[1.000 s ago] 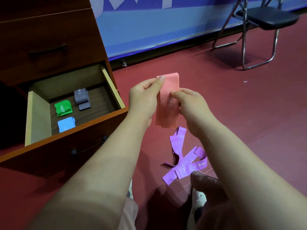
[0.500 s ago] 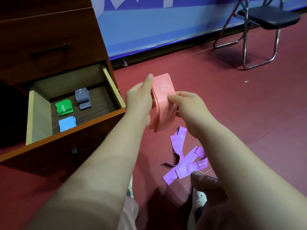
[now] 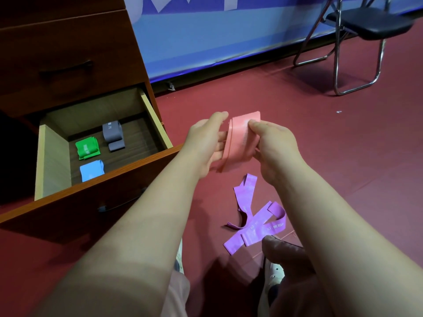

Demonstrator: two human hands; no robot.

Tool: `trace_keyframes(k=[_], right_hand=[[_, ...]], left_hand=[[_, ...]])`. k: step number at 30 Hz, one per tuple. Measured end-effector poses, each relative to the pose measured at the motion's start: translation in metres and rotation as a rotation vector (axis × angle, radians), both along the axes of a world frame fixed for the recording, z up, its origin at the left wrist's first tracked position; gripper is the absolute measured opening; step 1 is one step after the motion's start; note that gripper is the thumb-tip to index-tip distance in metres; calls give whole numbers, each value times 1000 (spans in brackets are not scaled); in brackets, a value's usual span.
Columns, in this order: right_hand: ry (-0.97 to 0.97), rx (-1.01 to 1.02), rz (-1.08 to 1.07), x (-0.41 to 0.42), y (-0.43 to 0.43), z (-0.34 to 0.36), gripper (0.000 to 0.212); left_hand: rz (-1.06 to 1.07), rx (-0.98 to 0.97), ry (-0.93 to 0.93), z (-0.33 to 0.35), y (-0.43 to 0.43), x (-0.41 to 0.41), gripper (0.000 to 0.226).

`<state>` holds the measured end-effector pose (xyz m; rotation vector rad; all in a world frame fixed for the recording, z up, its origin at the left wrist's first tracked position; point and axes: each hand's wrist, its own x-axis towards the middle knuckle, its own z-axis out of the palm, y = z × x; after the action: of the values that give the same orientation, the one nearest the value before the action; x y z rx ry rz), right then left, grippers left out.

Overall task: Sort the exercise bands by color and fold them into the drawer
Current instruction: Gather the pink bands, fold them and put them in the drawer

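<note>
A salmon-pink exercise band (image 3: 240, 140) is held in the air between both hands, doubled over into a short stack. My left hand (image 3: 203, 143) grips its left edge, fingers behind it and thumb on top. My right hand (image 3: 272, 143) pinches its right side with the thumb on the front. Below them on the red floor lies a loose purple band (image 3: 256, 220), twisted and spread out. The open wooden drawer (image 3: 49, 161) at the left holds a folded green band (image 3: 87, 148), a folded grey band (image 3: 113, 136) and a folded light-blue band (image 3: 92, 170).
The drawer belongs to a dark wooden cabinet (image 3: 68, 53) with a closed drawer above it. A black folding chair (image 3: 366, 26) stands at the far right, by a blue wall banner (image 3: 229, 37). My knee and shoe (image 3: 277, 273) are near the bottom of the frame.
The pink band was hanging longer between my hands; it is now folded shorter and turned more sideways. Both hands shifted slightly and closed in on it. The purple band and the drawer contents stayed put.
</note>
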<state>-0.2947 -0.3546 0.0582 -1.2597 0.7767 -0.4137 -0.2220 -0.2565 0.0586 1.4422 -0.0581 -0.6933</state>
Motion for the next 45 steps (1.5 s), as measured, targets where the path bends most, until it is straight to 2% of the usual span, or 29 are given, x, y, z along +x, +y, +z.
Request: trace_keyframes(k=[5,14,19,32,40,45], right_hand=[[0,-2,2,-1,0,1,20],[3,65,-58,-1,-2,0,19],[37,76,-24,0,-4,-3,7],[39,88,-3,6,-3,-7,9],[58,58,61,2,0,-5,7],[55,58,-2,3,-2,-8,3]], left_hand=[[-13,81,-173,0,-2,-6,34],[-69,83,-340,-3,2,-6,25],[-54,83,-361,-6,2,-5,25],[-43,67,-369,-11,-1,-3,29],[19,149,-411,-10,-1,-2,23],[17,154,-400,-10,-1,-3,23]])
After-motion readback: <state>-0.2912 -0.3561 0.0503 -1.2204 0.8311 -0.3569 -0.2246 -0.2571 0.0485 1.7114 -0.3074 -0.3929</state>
